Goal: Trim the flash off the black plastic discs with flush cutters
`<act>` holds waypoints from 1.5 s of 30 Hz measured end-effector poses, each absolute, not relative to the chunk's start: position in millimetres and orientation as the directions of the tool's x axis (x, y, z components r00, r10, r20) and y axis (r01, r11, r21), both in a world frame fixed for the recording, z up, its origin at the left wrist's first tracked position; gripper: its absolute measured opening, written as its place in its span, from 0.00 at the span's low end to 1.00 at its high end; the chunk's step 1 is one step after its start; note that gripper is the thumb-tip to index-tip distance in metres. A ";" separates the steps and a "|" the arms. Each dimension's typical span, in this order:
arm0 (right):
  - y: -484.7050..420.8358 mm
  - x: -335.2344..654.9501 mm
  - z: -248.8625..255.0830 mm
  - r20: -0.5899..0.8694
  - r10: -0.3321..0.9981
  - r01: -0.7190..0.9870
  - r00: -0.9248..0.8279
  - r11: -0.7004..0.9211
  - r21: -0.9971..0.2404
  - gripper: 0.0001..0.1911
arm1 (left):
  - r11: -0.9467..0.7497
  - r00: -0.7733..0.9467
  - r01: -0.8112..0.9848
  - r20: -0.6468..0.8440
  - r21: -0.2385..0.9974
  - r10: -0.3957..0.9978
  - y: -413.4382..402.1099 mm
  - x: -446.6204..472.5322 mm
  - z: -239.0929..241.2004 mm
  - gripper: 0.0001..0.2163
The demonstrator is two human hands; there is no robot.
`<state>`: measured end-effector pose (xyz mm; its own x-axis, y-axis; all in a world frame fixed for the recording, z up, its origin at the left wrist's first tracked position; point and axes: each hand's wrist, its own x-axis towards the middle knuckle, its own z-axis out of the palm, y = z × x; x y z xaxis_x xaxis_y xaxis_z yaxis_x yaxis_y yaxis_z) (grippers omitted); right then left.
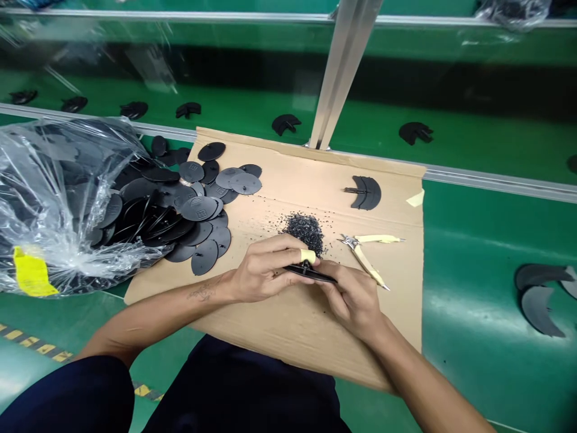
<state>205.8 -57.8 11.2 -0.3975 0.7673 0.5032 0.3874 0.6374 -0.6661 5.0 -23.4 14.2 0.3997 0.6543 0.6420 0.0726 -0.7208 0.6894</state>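
Note:
Both of my hands grip one thin black plastic disc (pixel 311 273), seen nearly edge-on over the cardboard sheet (pixel 288 337). My left hand (pixel 265 267) pinches its left side, and yellow tape wraps one fingertip. The right side of the disc sits between the fingers of my right hand (pixel 354 294). Just beyond my hands lies a heap of small black plastic scraps (pixel 306 231). Nippers (pixel 367 252) with pale yellow handles rest with their jaws apart beside my right hand. Farther back on the cardboard is a black crescent-shaped part (pixel 367 192) with a stem.
Many black oval discs (pixel 198 207) spill from a clear plastic bag (pixel 67 198) at the left. Crescent parts lie on the green conveyor belt (pixel 243 114) behind a metal rail. More grey-black crescents (pixel 538 300) lie at the right. An upright metal post (pixel 340 78) stands behind the cardboard.

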 end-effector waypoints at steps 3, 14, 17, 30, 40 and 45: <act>-57.9 206.4 11.0 0.505 0.769 0.412 -0.392 0.638 -0.651 0.10 | -0.721 0.425 0.077 0.632 0.689 0.649 -23.7 5.1 13.9 0.12; -58.0 202.8 11.3 0.500 0.781 0.366 -0.375 0.620 -0.694 0.08 | -0.711 0.428 0.093 0.616 0.697 0.661 -24.1 2.3 12.4 0.11; -57.2 202.7 11.2 0.484 0.792 0.337 -0.373 0.602 -0.724 0.09 | -0.672 0.454 0.084 0.572 0.736 0.683 -23.9 3.2 11.8 0.11; -16.0 292.1 24.7 0.168 0.869 0.853 -0.466 0.492 -0.177 0.22 | -0.292 0.240 0.126 0.256 0.948 0.936 -7.3 -3.8 6.6 0.13; -33.6 234.8 30.0 0.344 0.838 0.581 -0.424 0.543 -0.607 0.16 | -0.490 0.333 0.128 0.428 0.862 0.840 -9.5 -4.2 1.0 0.09; -37.5 231.0 26.6 0.399 0.819 0.518 -0.413 0.571 -0.637 0.17 | -0.515 0.333 0.082 0.463 0.853 0.821 -10.7 -2.6 -0.2 0.09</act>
